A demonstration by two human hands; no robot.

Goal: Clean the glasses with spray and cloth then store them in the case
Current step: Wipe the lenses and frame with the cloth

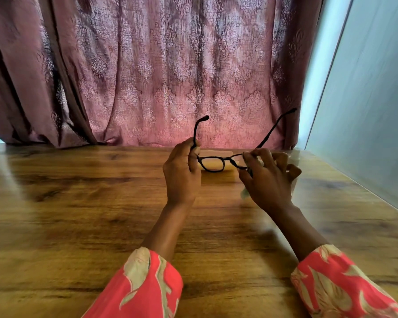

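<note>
Wiping looks under way: the left hand (182,171) grips the glasses (218,162) by one arm above the table (78,203), while the right hand (268,177) pinches a cloth (245,193) around the other lens; next comes folding them.

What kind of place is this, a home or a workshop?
Probably a room in a home: a patterned pink curtain hangs behind a glossy wooden table, beside a plain pale wall. No tools or machines show.

black glasses (213,162) unfolded, temples up, above table; pale cloth (245,193) on one lens.
</note>
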